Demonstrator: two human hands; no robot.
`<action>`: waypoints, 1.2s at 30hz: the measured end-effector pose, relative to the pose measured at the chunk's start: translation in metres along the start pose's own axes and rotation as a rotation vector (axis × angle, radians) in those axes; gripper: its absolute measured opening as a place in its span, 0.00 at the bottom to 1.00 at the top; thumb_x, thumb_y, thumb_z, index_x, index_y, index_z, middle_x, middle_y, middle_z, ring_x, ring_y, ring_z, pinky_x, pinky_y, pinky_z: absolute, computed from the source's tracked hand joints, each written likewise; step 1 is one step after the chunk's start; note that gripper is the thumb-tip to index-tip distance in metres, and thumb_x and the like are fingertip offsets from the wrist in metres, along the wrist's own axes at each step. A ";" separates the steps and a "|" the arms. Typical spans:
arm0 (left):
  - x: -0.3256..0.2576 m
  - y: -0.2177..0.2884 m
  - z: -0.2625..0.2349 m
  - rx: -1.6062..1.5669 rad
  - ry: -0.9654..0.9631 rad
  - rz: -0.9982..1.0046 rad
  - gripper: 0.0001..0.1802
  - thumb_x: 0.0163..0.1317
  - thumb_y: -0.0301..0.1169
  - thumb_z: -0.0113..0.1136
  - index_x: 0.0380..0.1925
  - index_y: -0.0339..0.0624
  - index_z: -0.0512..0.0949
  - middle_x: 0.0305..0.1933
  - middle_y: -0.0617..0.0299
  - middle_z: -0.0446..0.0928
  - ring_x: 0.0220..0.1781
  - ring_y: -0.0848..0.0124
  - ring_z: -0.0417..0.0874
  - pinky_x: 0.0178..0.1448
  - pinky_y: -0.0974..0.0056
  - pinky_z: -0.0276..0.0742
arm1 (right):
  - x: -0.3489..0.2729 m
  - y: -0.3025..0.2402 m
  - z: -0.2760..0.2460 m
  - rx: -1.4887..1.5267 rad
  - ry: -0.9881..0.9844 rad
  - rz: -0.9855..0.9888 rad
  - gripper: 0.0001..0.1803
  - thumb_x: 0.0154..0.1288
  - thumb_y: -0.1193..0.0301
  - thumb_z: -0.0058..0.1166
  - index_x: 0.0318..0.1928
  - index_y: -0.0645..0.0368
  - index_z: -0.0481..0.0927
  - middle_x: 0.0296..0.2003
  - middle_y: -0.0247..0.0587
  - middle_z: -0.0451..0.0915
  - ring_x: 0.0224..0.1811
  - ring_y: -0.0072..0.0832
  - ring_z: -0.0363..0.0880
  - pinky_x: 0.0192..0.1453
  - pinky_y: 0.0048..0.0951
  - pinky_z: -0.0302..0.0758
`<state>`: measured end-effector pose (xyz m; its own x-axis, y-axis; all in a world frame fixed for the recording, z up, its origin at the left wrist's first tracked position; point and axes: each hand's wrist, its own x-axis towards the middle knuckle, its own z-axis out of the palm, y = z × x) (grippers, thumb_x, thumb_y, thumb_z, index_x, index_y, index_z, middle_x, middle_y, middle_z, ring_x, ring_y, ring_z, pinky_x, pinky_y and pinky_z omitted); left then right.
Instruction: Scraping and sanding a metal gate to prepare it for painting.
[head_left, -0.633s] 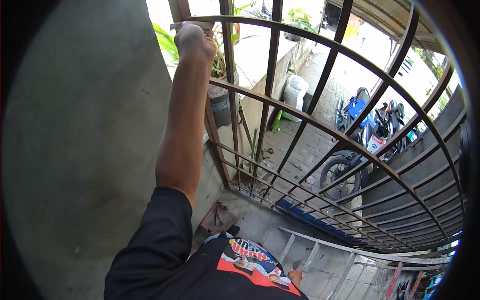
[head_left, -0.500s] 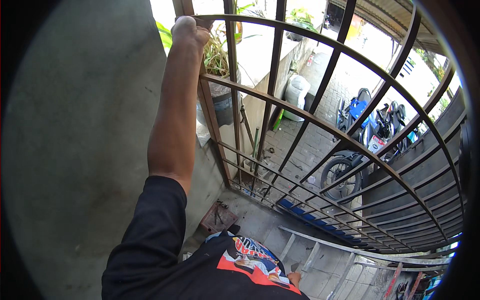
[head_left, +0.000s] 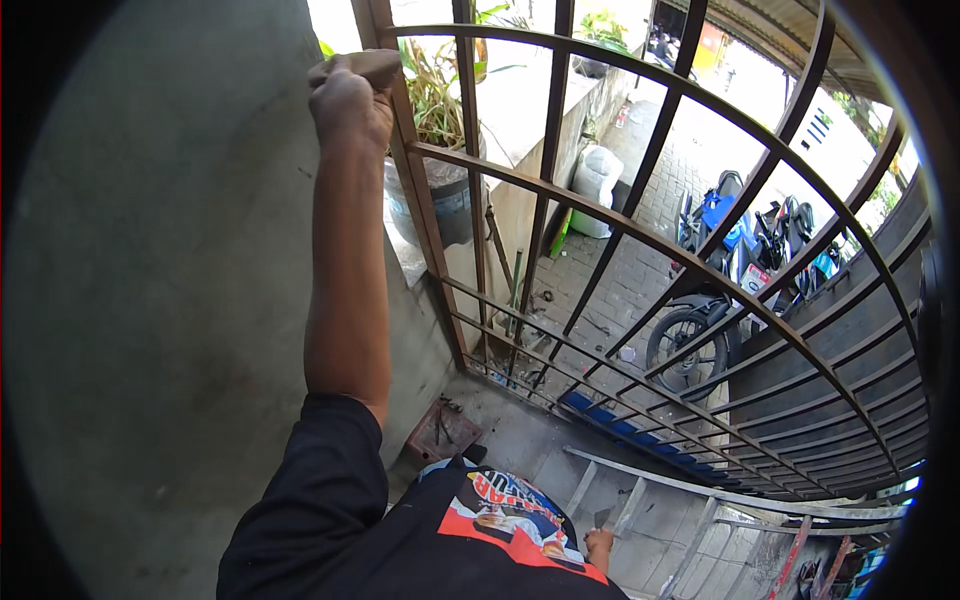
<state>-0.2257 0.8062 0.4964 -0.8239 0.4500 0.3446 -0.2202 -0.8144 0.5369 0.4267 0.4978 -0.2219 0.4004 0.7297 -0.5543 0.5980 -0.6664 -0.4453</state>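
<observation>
My left hand (head_left: 350, 112) is raised at the upper left, its fingers closed around a flat brown-grey piece (head_left: 372, 68) whose exact kind I cannot make out. It is at the edge of the grey wall (head_left: 170, 280), close beside the upright post of the brown metal grille (head_left: 408, 160). Low at the front, beside my black shirt, my right hand (head_left: 598, 543) grips a small putty knife (head_left: 602, 517) with a grey, widening blade. Its handle is mostly hidden in the fingers.
A ladder (head_left: 640, 488) crosses the lower right. On the floor near the wall is a reddish tray (head_left: 440, 432). Beyond the bars are a potted plant (head_left: 435, 205), a white sack (head_left: 597, 180) and parked motorbikes (head_left: 700, 345).
My left hand has moved left and slightly down, off the grille's post toward the wall, and the brown-grey piece shows more. My right hand has risen slightly, with the blade more visible.
</observation>
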 end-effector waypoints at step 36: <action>0.100 -0.118 0.016 -0.247 -0.167 -0.380 0.20 0.70 0.24 0.31 0.61 0.30 0.56 0.57 0.40 0.65 0.56 0.46 0.75 0.55 0.37 0.80 | -0.073 -0.038 -0.060 0.069 -0.132 0.108 0.07 0.58 0.73 0.53 0.27 0.65 0.75 0.20 0.47 0.79 0.22 0.34 0.80 0.25 0.37 0.75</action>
<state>-0.2739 0.9526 0.4796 -0.5705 0.7689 0.2887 -0.6236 -0.6343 0.4570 0.4160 0.4787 -0.1224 0.3622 0.6296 -0.6873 0.5055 -0.7522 -0.4227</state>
